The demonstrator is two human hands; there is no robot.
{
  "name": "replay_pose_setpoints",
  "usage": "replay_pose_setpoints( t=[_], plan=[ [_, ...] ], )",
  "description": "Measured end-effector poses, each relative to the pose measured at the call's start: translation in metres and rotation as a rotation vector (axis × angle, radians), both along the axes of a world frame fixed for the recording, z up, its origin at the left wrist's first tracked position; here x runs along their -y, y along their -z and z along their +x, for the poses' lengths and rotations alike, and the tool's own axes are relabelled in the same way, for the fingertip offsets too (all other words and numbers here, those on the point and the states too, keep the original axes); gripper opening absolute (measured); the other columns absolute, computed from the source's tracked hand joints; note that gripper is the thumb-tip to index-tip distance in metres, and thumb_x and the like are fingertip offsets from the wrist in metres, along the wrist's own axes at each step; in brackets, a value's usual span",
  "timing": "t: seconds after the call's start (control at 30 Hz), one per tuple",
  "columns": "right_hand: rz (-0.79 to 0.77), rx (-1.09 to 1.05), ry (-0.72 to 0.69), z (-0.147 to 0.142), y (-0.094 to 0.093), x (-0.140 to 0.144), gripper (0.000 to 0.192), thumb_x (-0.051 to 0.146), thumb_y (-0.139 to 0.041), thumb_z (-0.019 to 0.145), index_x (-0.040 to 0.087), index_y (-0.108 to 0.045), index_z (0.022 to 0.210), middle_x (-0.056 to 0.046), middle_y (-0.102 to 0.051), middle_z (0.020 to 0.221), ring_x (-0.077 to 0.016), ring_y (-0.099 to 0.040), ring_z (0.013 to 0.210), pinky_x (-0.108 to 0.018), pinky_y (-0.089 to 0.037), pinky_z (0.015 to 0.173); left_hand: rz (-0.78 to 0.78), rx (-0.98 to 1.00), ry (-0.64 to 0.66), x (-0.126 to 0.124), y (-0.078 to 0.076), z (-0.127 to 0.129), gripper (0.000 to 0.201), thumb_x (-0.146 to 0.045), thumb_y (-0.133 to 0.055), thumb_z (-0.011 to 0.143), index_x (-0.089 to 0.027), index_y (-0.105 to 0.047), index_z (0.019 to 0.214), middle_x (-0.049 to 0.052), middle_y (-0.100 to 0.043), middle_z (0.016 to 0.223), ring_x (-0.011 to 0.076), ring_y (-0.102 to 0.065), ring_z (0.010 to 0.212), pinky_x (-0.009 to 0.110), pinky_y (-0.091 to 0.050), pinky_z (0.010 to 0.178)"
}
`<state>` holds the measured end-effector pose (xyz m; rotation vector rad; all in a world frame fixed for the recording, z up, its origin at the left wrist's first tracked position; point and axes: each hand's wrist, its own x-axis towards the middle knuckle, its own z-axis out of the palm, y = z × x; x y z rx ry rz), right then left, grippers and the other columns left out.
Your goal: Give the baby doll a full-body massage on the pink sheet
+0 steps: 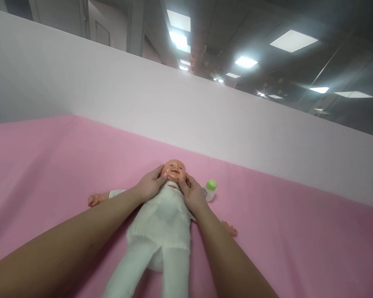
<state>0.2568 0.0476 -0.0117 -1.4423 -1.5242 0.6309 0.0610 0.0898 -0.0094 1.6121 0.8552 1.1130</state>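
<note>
A baby doll (164, 215) with a white cloth body lies on its back on a pink sheet (261, 240), its arms stretched out to both sides. My left hand (149, 184) cups one side of its head, the thumb near the cheek. On the opposite side, my right hand (194, 193) holds the head at the jaw, with the thumb by the chin. Both hands are closed around the head, and some fingers are hidden behind it. Just right of my right hand stands a small clear bottle (210, 191) with a green cap.
A white partition (186, 111) rises behind the pink surface and runs across the whole view. Beyond it are a door frame (108, 25) at the upper left and a dark ceiling with several lit panels (294, 40).
</note>
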Motion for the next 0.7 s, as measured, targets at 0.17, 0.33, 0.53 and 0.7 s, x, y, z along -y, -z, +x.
replay_pose_setpoints(
  t=[0.17,0.33,0.53,0.7],
  plan=[
    [0.006,0.178,0.071,0.006,-0.001,0.001,0.061,0.059,-0.043,0.1,0.02,-0.057,0.144,-0.011,-0.061,0.144,-0.0255,-0.056,0.134,-0.04,-0.042,0.113,-0.025,-0.04,-0.131,-0.006,0.01,-0.001,0.063,-0.055,-0.058,0.092,-0.021,-0.056,0.144,0.009,-0.057,0.15,0.0316,-0.047,0.142,0.044,-0.031,0.122],
    [0.003,0.251,0.094,0.009,0.0,0.002,0.056,0.057,-0.031,0.104,0.024,-0.064,0.135,-0.007,-0.068,0.134,-0.0251,-0.061,0.127,-0.041,-0.045,0.108,-0.01,-0.038,-0.125,-0.008,0.013,-0.002,0.059,-0.057,-0.045,0.098,-0.022,-0.057,0.143,0.01,-0.064,0.142,0.0281,-0.057,0.134,0.042,-0.039,0.116],
    [0.051,0.369,0.118,-0.003,-0.008,0.011,0.05,0.047,-0.034,0.105,0.021,-0.063,0.136,-0.01,-0.07,0.131,-0.0268,-0.063,0.123,-0.04,-0.046,0.104,0.047,-0.128,-0.205,-0.004,0.007,-0.003,0.059,-0.057,-0.042,0.1,-0.02,-0.056,0.143,0.012,-0.058,0.148,0.0288,-0.05,0.14,0.043,-0.033,0.12],
    [0.123,0.471,0.113,0.003,-0.042,0.03,0.033,0.036,-0.052,0.097,0.025,-0.071,0.122,-0.008,-0.075,0.117,-0.0273,-0.067,0.107,-0.038,-0.047,0.098,0.252,-0.242,-0.315,0.014,-0.016,-0.006,0.055,-0.052,-0.047,0.097,-0.019,-0.056,0.14,0.014,-0.054,0.15,0.0317,-0.047,0.14,0.048,-0.032,0.12]
  ],
)
